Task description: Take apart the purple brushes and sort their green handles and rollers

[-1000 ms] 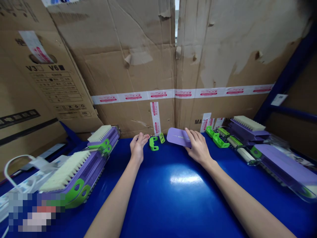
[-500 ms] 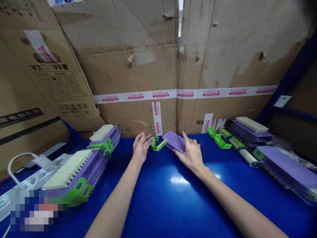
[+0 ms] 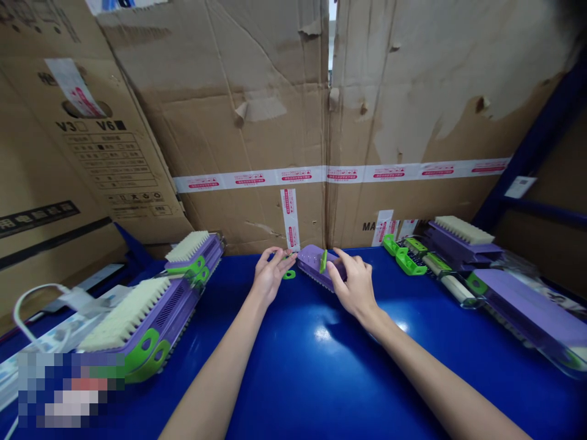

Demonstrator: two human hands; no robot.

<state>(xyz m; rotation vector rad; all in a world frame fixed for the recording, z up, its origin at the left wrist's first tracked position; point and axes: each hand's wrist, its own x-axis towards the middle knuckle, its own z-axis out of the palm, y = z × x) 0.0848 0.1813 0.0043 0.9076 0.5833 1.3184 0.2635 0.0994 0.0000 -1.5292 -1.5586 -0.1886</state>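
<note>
In the middle of the blue table my right hand (image 3: 355, 281) is closed round the edge of a purple plastic brush housing (image 3: 309, 260), thumb in front and fingers behind. A thin green part (image 3: 323, 261) stands up from the housing beside my thumb. To the left, my left hand (image 3: 270, 276) has its fingers bent together near the housing's far left end. Something small and clear seems to lie at those fingertips, too blurred to name. Just beyond them a green plastic clip (image 3: 288, 275) shows in part, the rest covered by my fingers.
Purple brushes with cream bristles (image 3: 131, 311) are stacked on the left, near a white power strip (image 3: 41, 360) and cable. At the right lie green clips (image 3: 410, 263), rollers (image 3: 454, 287) and more purple brushes (image 3: 532, 302). Cardboard (image 3: 252, 140) walls off the back.
The purple housing has turned in my right hand, showing its inner side and a raised green part. My left hand has moved slightly right, covering more of the green clip.
</note>
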